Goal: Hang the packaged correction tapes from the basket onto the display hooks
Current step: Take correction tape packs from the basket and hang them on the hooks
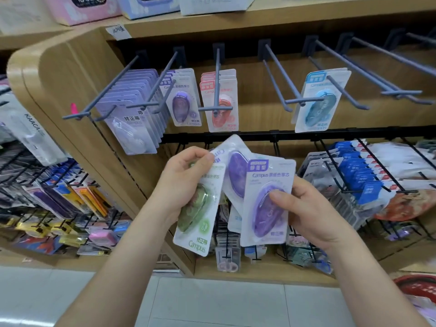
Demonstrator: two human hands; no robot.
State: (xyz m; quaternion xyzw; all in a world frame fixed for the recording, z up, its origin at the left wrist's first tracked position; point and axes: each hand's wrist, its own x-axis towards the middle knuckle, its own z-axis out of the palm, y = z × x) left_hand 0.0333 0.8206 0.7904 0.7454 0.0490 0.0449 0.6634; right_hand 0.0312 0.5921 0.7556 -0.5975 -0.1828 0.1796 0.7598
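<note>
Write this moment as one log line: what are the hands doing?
state: packs unhung | left hand: grips green pack | right hand: pinches front purple pack | second purple pack: between them, holder unclear

Right of the orange packs [224,114] bare hooks [284,74] stand clear; the left hooks [101,87] are crowded.

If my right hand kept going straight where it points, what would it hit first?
Likely the rear purple pack, fanned just left of the front purple pack your right hand pinches; depth unclear.
</note>
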